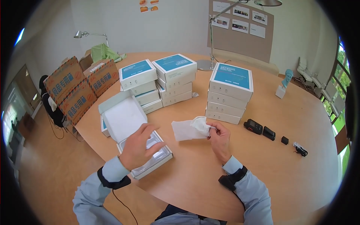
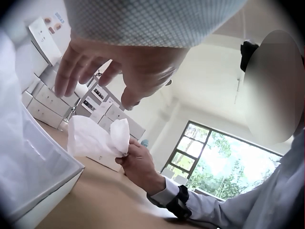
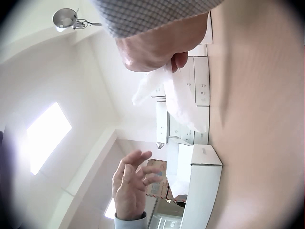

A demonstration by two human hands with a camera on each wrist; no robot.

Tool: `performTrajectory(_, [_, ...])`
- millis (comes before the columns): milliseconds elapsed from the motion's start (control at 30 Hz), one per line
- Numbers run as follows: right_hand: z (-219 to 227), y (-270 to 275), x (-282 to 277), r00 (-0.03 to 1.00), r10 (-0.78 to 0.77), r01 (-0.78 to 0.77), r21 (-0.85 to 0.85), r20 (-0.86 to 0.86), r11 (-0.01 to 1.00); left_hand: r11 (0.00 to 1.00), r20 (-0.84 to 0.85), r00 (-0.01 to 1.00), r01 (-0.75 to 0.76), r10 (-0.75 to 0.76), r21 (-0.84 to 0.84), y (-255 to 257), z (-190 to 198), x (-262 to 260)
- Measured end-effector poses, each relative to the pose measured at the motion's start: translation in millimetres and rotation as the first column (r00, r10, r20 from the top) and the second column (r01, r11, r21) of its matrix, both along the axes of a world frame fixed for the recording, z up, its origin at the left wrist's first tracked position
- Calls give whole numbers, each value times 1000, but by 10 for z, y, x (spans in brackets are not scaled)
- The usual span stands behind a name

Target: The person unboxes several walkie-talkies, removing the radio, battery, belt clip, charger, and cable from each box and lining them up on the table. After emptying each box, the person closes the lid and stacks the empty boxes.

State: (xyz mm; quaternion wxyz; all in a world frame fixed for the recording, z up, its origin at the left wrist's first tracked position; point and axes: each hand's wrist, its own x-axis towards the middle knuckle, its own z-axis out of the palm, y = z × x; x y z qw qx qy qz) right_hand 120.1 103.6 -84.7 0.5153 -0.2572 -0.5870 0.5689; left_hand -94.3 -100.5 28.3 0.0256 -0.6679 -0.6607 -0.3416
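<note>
The right hand [image 1: 220,141] pinches one end of a thin white wrapper [image 1: 184,130], which hangs out to its left above the table. In the right wrist view the wrapper [image 3: 180,102] dangles below the right hand [image 3: 164,45]. Over the open white box [image 1: 154,165] the left hand [image 1: 139,147] is raised, fingers spread and holding nothing; in the left wrist view that hand [image 2: 128,69] is above the box's rim [image 2: 57,183]. Clear plastic packaging [image 1: 159,154] lies in the box, partly hidden by the left hand.
Closed white boxes with blue tops [image 1: 174,62] are stacked behind, and another stack [image 1: 230,77] stands right of them. A black device [image 1: 253,126], a black piece [image 1: 269,133], a small black block [image 1: 285,140] and a cable [image 1: 300,149] lie at right. Cartons [image 1: 80,105] are at left.
</note>
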Motion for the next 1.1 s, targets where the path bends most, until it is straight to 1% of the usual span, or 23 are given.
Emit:
performTrajectory(33, [68,-57,-15,1000,13,-13,12,-2,1000,999,39,998,42,-42,-7,151,-8,35])
performTrajectory(100, [160,-138,-26,991,90,-84,69,-97,994,961,183,983,61,-11,-270,479,-58,57])
performTrajectory(133, [175,-152,-24,991,95,-87,82,-98,993,965,181,983,57,-10,-258,615,-56,76])
performTrajectory(167, [182,-161,-10,998,52,-46,192,-27,980,906,485,874,206,0,-371,747,-47,100])
performTrajectory(200, [189,-161,8,999,-3,-9,300,39,954,822,733,677,383,60,-421,871,-60,136])
performTrajectory(233, [200,-158,20,999,-7,-4,308,36,952,824,732,679,385,52,-415,979,-126,181])
performTrajectory(300, [199,-166,19,961,-206,30,673,183,739,878,910,404,397,95,-268,1139,-278,276])
performTrajectory(433, [144,-187,-52,959,-186,-19,705,214,709,854,955,259,456,143,-251,1283,-283,450])
performTrajectory(533, [174,-147,-4,924,-229,-54,696,307,716,831,937,304,466,171,-303,1285,-243,558])
performTrajectory(567, [146,-139,4,937,-171,-48,595,305,802,830,936,305,467,173,-305,1276,-206,567])
performTrajectory(633, [73,-107,26,948,-115,-44,480,297,876,741,799,577,459,171,-490,1286,-126,562])
performTrajectory(667, [26,-68,30,941,-146,-24,492,305,870,739,798,578,460,172,-492,1354,-143,485])
performTrajectory(700, [-18,-31,30,933,-176,-6,504,313,864,809,608,794,368,-18,-457,1451,-181,356])
performTrajectory(733, [-59,-7,32,933,-175,-7,501,315,865,873,331,928,298,-171,-385,1526,-173,249])
performTrajectory(767, [-98,12,31,933,-152,2,417,326,909,940,141,982,160,-122,-302,1578,-40,184])
performTrajectory(800, [-137,25,21,934,-127,11,329,335,944,982,-47,998,35,-44,-188,1641,114,110])
performTrajectory(833, [-184,37,0,933,-127,10,329,337,944,997,-116,993,-39,30,-73,1741,165,-28])
performTrajectory(867, [-229,51,-24,964,-58,8,188,258,982,993,-176,978,-104,111,49,1855,190,-191])
performTrajectory(900, [-249,63,-43,986,-1,-6,43,166,999,985,-265,950,-149,166,83,1961,239,-344])
performTrajectory(933, [-230,60,-47,986,-3,-4,44,166,999,974,-350,910,-190,221,121,2060,268,-483])
performTrajectory(967, [-195,49,-39,987,28,-26,-17,160,1000,974,-349,911,-188,220,122,2168,248,-613])
performTrajectory(1033, [-175,65,-37,987,56,-45,-75,151,996,917,-561,749,-158,353,365,2345,227,-781])
performTrajectory(1100, [-193,87,-27,980,94,-67,-152,175,986,927,-574,738,-195,354,321,2486,191,-831])
